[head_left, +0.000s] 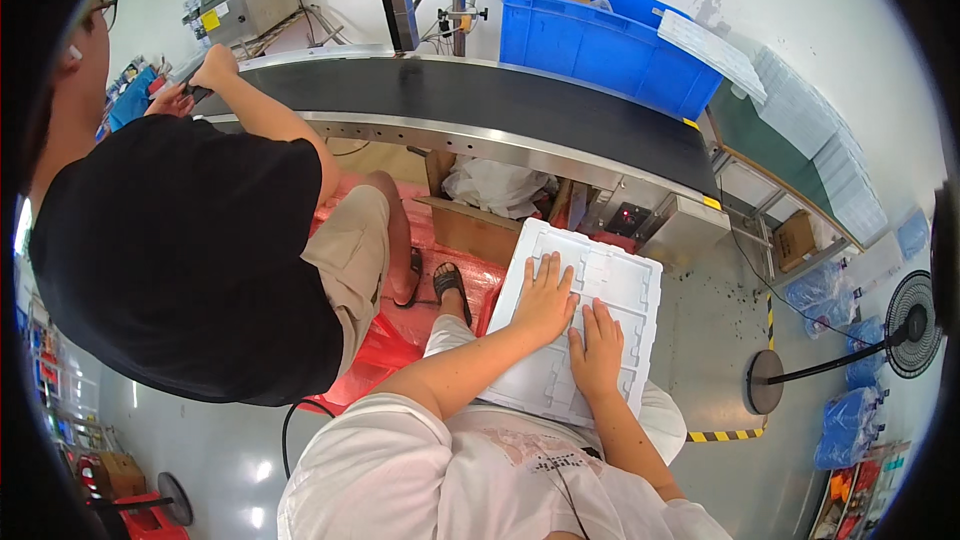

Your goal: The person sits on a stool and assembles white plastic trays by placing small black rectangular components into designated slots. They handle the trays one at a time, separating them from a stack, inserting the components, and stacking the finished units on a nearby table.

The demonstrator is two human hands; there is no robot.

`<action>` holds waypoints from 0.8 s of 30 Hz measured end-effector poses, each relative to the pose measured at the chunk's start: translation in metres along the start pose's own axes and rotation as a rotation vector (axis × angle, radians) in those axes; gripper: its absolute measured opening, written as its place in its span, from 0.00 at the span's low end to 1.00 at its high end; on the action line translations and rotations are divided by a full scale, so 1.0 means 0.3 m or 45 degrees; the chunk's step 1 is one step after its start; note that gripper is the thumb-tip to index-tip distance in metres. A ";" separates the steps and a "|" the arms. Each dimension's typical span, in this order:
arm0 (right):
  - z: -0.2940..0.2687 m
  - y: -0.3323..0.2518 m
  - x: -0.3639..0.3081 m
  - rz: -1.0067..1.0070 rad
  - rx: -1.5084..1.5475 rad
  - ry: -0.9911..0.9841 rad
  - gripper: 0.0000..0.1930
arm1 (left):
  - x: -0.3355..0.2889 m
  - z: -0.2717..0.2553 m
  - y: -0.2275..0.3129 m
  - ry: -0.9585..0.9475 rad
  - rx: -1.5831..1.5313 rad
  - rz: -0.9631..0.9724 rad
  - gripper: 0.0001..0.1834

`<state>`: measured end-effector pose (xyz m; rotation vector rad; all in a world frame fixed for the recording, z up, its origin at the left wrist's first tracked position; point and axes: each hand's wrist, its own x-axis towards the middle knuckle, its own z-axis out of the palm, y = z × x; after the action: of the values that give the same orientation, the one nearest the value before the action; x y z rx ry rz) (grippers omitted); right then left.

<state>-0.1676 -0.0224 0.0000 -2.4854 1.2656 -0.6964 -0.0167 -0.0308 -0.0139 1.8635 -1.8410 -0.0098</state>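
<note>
A white moulded foam tray (620, 285) with several recessed pockets lies across my lap. My left hand (545, 298) rests flat on its middle, fingers spread. Beside it, my right hand (598, 348) lies palm down on the tray's near half, fingers slightly apart. Neither hand grips anything; both press on the tray's top surface.
A black conveyor belt (480, 100) with a steel frame runs in front of me. A seated person in a black shirt (170, 250) at my left reaches onto the belt. A blue crate (600, 40) stands behind it, a cardboard box (475, 225) below, a floor fan (905, 325) to the right.
</note>
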 end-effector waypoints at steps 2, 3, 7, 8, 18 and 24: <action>0.001 -0.001 -0.001 -0.004 -0.009 0.005 0.23 | -0.002 -0.005 0.003 0.002 -0.011 0.002 0.27; 0.003 0.003 -0.002 -0.004 -0.009 0.007 0.23 | 0.002 -0.011 0.006 -0.011 -0.002 0.002 0.27; 0.007 0.006 -0.001 -0.001 -0.027 0.001 0.23 | 0.001 -0.003 0.001 -0.007 0.002 0.011 0.27; 0.005 0.005 -0.002 -0.003 -0.022 0.002 0.23 | 0.000 -0.001 -0.001 0.004 0.005 0.016 0.27; 0.005 0.005 0.001 -0.008 -0.020 0.014 0.23 | 0.002 0.009 -0.002 -0.004 0.020 0.006 0.27; 0.007 0.008 0.001 0.008 0.005 -0.006 0.23 | 0.005 0.005 -0.002 0.000 0.026 0.006 0.27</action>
<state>-0.1680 -0.0239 -0.0027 -2.4772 1.2688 -0.6910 -0.0167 -0.0327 -0.0149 1.8730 -1.8523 0.0108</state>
